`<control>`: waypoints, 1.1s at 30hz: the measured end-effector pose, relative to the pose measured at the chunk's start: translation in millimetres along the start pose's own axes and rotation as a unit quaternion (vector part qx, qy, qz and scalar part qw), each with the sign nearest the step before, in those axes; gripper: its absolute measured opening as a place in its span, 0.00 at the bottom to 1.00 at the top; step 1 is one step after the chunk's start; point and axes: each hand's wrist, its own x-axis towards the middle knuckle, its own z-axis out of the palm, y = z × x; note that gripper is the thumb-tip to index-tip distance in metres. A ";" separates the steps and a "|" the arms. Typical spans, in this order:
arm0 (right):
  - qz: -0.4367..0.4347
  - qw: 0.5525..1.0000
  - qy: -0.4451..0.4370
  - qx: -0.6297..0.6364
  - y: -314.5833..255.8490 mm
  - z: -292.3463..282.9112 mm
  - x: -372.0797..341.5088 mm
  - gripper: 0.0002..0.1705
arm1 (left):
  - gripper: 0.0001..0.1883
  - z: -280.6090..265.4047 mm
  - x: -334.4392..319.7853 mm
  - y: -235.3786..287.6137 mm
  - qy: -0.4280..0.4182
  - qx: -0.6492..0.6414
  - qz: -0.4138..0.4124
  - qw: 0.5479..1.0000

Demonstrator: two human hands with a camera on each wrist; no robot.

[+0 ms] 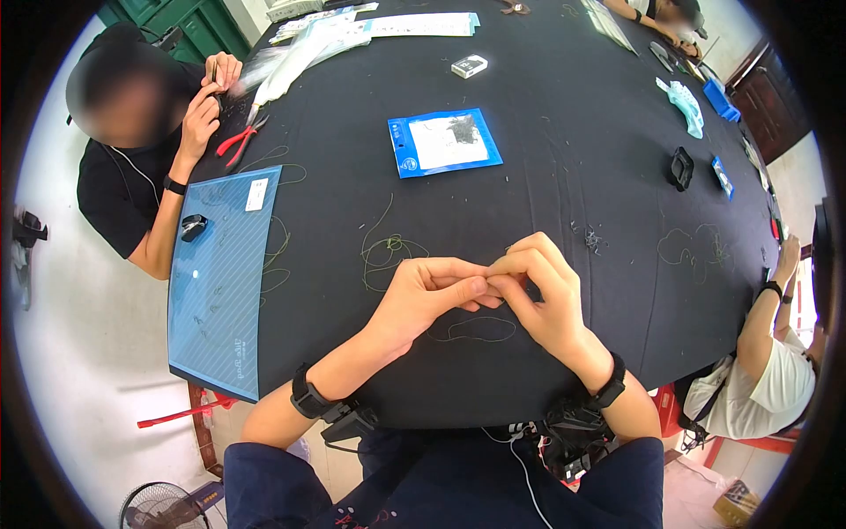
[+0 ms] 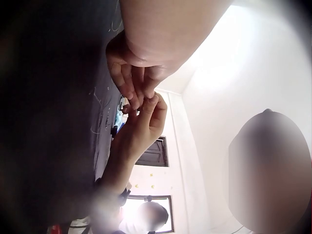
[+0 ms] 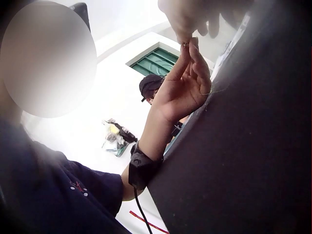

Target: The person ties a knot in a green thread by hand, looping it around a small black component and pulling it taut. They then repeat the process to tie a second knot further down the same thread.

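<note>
In the head view my left hand [image 1: 430,295] and right hand [image 1: 545,286] meet fingertip to fingertip above the black table. Thumbs and index fingers of both pinch a thin cord, mostly hidden by the fingers. A loop of this thin greenish cord [image 1: 476,339] shows just below the hands. From the right wrist, a fine strand trails beside the left hand [image 3: 183,97], and a tiny brownish bit shows at its fingertips. The left wrist view has the right hand [image 2: 141,129] reaching up to the left fingers. Beyond the left hand lies a tangled cord [image 1: 388,247].
A blue translucent folder [image 1: 220,300] lies at left, with a small black object [image 1: 194,227] on it. Red-handled pliers [image 1: 238,144] lie near another person's hands. Ahead are a blue-white packet [image 1: 410,161] and small white box [image 1: 469,66]. Black scraps [image 1: 592,238] lie at right.
</note>
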 end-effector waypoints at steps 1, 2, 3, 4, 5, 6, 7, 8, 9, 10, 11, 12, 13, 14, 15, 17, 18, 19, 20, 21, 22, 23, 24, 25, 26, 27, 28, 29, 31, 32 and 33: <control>-0.004 1.000 -0.001 -0.012 0.2 -0.1 -0.1 0.08 | 0.13 0.0 -0.1 -0.6 0.000 0.001 -0.001 1.000; -0.008 1.000 -0.003 -0.024 0.6 -0.5 -0.2 0.08 | 0.14 0.1 -0.1 -0.9 0.001 0.001 -0.003 1.000; -0.011 0.999 -0.004 -0.036 0.7 -0.7 -0.2 0.08 | 0.14 1.6 -0.4 1.3 0.004 -0.004 -0.006 1.000; 0.003 0.999 0.009 -0.035 -0.1 -1.2 -0.2 0.07 | 0.14 4.2 -0.9 5.3 0.007 -0.009 -0.010 1.000; 0.018 0.999 0.021 -0.034 -1.6 -1.7 0.1 0.07 | 0.15 5.4 -0.9 7.8 0.009 -0.014 -0.013 1.000; 0.033 0.998 0.034 -0.033 -2.5 -2.0 0.1 0.07 | 0.15 4.7 -0.7 8.8 0.012 0.003 -0.006 1.000; 0.037 0.998 0.051 -0.029 -1.4 -2.7 0.0 0.07 | 0.16 3.3 -0.8 9.9 0.014 0.020 0.002 1.000; 0.040 0.997 0.067 -0.025 0.9 -3.9 -0.1 0.06 | 0.16 2.3 -0.8 10.6 0.016 0.037 0.009 0.999; 0.043 0.995 0.084 -0.021 3.1 -4.8 -0.3 0.06 | 0.14 0.7 0.2 8.3 0.027 0.070 0.034 0.997; 0.047 0.994 0.099 -0.004 5.5 -4.5 -0.8 0.05 | 0.13 -1.2 0.8 7.5 0.031 0.086 0.036 0.995; 0.050 0.992 0.113 0.012 8.1 -3.8 -1.4 0.05 | 0.12 -3.5 1.0 7.4 0.036 0.101 0.038 0.994; 0.053 0.990 0.127 0.029 9.3 -3.5 -1.8 0.04 | 0.12 -4.9 0.9 7.8 0.041 0.116 0.039 0.992; 0.059 0.990 0.128 0.029 8.3 -3.9 -2.0 0.04 | 0.11 -5.3 0.4 8.3 0.040 0.138 0.025 0.989; 0.059 0.989 0.131 0.031 8.1 -3.8 -2.8 0.04 | 0.11 -5.5 -0.1 9.3 0.040 0.159 0.010 0.986; 0.059 0.989 0.134 0.033 8.4 -3.7 -3.7 0.04 | 0.12 -5.2 -0.5 10.3 0.039 0.181 -0.005 0.983; 0.051 0.989 0.133 0.035 9.6 -3.4 -4.2 0.04 | 0.14 -2.1 -2.3 15.8 0.041 0.274 -0.025 0.960; 0.043 0.990 0.129 0.035 10.6 -3.4 -3.7 0.05 | 0.16 -1.2 -2.9 17.3 0.041 0.320 -0.035 0.946; 0.035 0.991 0.125 0.035 11.0 -3.4 -3.4 0.05 | 0.17 -1.5 -2.2 14.6 0.059 0.355 0.045 0.932; 0.031 0.993 0.108 0.033 8.9 -3.4 -3.1 0.06 | 0.18 -1.8 -0.8 9.1 0.075 0.387 0.124 0.911; 0.027 0.995 0.092 0.032 4.7 -3.3 -2.6 0.06 | 0.19 -0.8 0.2 5.8 0.091 0.415 0.203 0.882; 0.023 0.996 0.075 0.031 1.6 -3.2 -1.9 0.07 | 0.19 1.9 0.6 4.9 0.078 0.358 0.202 0.908; -0.002 0.998 0.053 0.020 0.7 -3.5 -1.4 0.09 | 0.19 5.1 1.0 4.9 0.065 0.299 0.200 0.931; -0.014 0.999 0.039 0.018 -0.1 -2.8 -0.9 0.09 | 0.18 7.1 0.5 4.7 0.046 0.241 0.186 0.951; -0.025 0.999 0.025 0.015 -1.1 -1.7 -0.6 0.09 | 0.18 9.0 0.0 4.5 0.028 0.181 0.170 0.968; -0.036 0.999 0.010 0.012 -2.4 -0.6 -0.6 0.09 | 0.17 10.3 -1.0 3.8 0.003 0.122 0.142 0.982; 0.005 0.999 0.000 0.034 -6.3 1.0 -3.0 0.09 | 0.16 11.3 -2.0 3.5 -0.021 0.062 0.113 0.991; -0.008 1.000 -0.001 0.019 -5.8 0.6 -2.6 0.09 | 0.15 11.3 -3.0 3.8 -0.024 0.031 0.082 0.996; -0.021 1.000 -0.002 0.003 -4.6 -0.2 -1.8 0.09 | 0.15 10.7 -4.1 4.4 -0.027 0.000 0.051 0.998; -0.034 0.999 -0.004 -0.011 -3.6 -1.1 -0.6 0.09 | 0.15 10.3 -4.8 4.9 -0.029 -0.033 0.009 0.999; -0.034 0.999 -0.005 -0.011 -3.7 -1.6 -0.4 0.10 | 0.15 10.6 -4.9 4.8 -0.029 -0.036 -0.003 0.999; -0.034 0.999 -0.006 -0.010 -3.6 -2.2 -0.3 0.10 | 0.16 11.0 -4.7 4.9 -0.028 -0.038 -0.015 0.999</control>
